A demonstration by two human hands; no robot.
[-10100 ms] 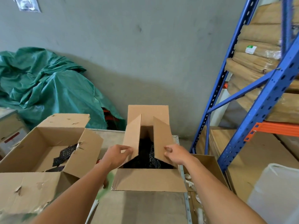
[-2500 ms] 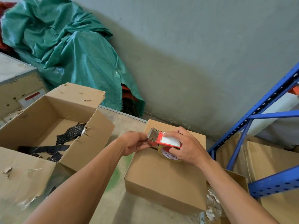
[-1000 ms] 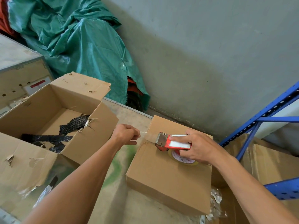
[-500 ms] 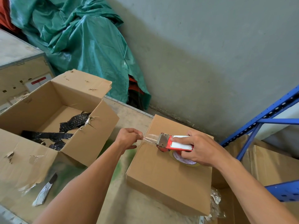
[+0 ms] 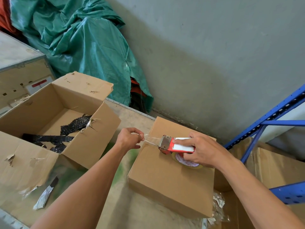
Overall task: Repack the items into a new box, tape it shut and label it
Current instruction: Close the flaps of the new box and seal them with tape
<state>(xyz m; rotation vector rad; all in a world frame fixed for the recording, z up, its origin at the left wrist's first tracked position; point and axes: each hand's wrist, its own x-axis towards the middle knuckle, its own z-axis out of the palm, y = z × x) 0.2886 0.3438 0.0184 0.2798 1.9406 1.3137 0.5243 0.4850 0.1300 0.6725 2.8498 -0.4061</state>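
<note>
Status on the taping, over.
Left hand pinches the tape end, pulled taut. Right hand grips red tape dispenser on the closed new box. Torn old box sits apart, left.

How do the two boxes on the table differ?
The left box is open; the right box is closed. The left box is torn and larger; the right box looks clean. The left box holds black scraps; the right box hides its contents. Both are brown cardboard.
</note>
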